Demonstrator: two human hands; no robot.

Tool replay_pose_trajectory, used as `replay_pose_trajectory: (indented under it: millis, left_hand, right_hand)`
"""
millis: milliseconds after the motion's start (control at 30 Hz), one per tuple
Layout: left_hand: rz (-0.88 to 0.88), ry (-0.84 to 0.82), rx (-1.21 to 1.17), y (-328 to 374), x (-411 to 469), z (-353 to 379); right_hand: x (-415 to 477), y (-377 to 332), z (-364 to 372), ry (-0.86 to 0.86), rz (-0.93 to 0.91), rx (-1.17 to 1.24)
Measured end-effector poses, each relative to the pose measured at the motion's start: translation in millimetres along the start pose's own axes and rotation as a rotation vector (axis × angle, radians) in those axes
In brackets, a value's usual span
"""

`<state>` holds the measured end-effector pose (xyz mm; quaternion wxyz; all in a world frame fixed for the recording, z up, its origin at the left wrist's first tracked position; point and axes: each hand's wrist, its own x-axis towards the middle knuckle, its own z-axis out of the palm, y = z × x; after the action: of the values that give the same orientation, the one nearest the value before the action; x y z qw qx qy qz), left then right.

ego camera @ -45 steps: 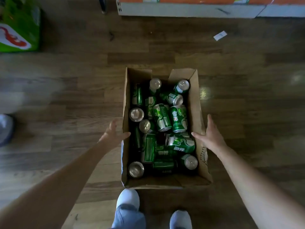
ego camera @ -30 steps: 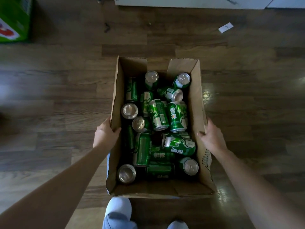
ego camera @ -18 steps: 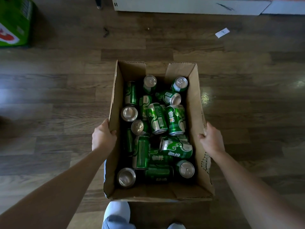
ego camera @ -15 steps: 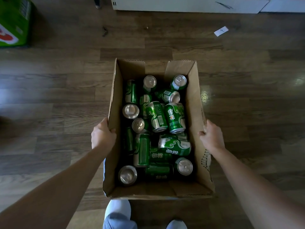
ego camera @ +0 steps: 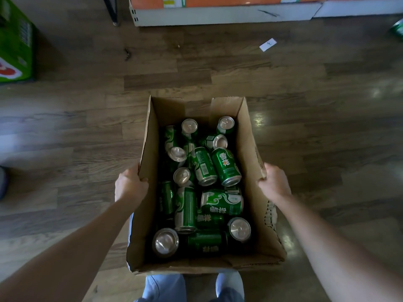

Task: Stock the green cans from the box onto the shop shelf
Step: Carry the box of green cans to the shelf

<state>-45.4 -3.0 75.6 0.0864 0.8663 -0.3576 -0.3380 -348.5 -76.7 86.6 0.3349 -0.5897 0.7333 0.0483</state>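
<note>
An open cardboard box [ego camera: 150, 153] sits in front of me over the wooden floor, filled with several green cans [ego camera: 225, 166] lying and standing in a jumble. My left hand [ego camera: 130, 185] grips the box's left wall at its top edge. My right hand [ego camera: 273, 184] grips the right wall at its top edge. The white base of a shop shelf [ego camera: 218, 15] runs along the top of the view, beyond the box.
A green carton [ego camera: 15, 46] stands at the far left. A small white paper slip [ego camera: 267, 44] lies on the floor near the shelf base. A loose green can [ego camera: 398, 29] shows at the right edge. My feet [ego camera: 229, 284] are just behind the box.
Both hands went from open beside the box to gripping its side walls. The view has tilted up, so the shelf base shows more.
</note>
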Motion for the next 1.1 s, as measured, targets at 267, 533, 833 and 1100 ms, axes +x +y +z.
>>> replay_pose_trajectory:
  millis: [267,533,833,1100]
  left_hand:
    - [0.037,-0.061,0.027,38,-58,-65]
    - [0.171,-0.077,0.056,106,-104,-161]
    - [0.278,-0.016,0.068,190,-167,-239]
    - [0.307,-0.035,0.096,272,-226,-240]
  right_hand:
    - [-77,-14,-77,0.000,0.054,0.014]
    - [-153,-51,-185,0.092,0.088,0.090]
    - [-207,-48,-282,0.162,0.114,0.207]
    - [-232,-8,-365,0.169,0.119,0.253]
